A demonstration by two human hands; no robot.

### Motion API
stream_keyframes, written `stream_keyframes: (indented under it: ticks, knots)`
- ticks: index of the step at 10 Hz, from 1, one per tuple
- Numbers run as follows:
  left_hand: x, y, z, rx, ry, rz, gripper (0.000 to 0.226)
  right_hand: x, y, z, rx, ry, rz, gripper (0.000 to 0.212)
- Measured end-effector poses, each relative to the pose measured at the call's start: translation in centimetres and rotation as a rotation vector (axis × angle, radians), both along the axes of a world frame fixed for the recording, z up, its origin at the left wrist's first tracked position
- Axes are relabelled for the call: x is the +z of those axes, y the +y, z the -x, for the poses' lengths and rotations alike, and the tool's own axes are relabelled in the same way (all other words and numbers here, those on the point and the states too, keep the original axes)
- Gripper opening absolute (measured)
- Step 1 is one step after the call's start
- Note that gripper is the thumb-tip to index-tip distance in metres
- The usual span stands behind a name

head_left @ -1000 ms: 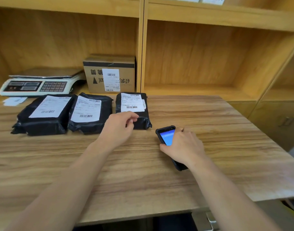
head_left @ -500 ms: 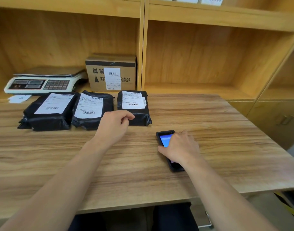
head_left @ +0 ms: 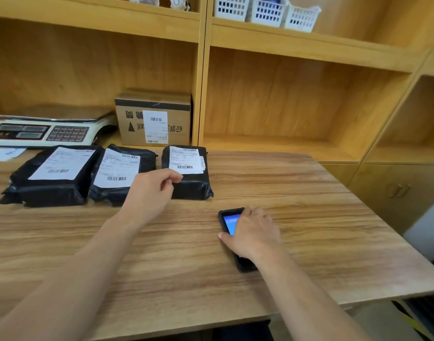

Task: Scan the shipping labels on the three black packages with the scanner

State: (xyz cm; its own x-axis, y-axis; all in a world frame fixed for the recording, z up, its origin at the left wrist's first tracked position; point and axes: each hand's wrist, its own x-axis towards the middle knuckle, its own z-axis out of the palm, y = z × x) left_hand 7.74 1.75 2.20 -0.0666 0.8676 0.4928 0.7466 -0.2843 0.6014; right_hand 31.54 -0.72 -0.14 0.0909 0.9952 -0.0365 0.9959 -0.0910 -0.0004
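Observation:
Three black packages with white shipping labels lie in a row at the back of the wooden table [head_left: 309, 217]: a left package [head_left: 48, 175], a middle package [head_left: 119, 173] and a right package [head_left: 186, 173]. My left hand [head_left: 149, 193] hovers loosely curled in front of the middle and right packages, its fingertips near the right package's label, holding nothing. The black handheld scanner [head_left: 229, 223] lies flat on the table with its blue screen lit. My right hand [head_left: 252, 232] rests on top of it, fingers wrapped round its sides.
A cardboard box [head_left: 153, 119] with a label and a weighing scale [head_left: 46, 130] stand on the shelf behind the packages. White baskets [head_left: 265, 12] sit on an upper shelf. A paper slip [head_left: 6, 153] lies at far left. The table's right edge is near a cabinet [head_left: 395, 193].
The camera has tilted up, showing more shelf. My left hand's fingers have moved slightly nearer the right package's label. My right hand stays on the scanner on the table.

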Motion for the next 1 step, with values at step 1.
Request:
stream_keyframes:
  ticks: [1]
  knots:
    - [0.03, 0.22, 0.16, 0.004, -0.043, -0.025, 0.03, 0.7, -0.17, 0.44, 0.024, -0.003, -0.012, 0.114]
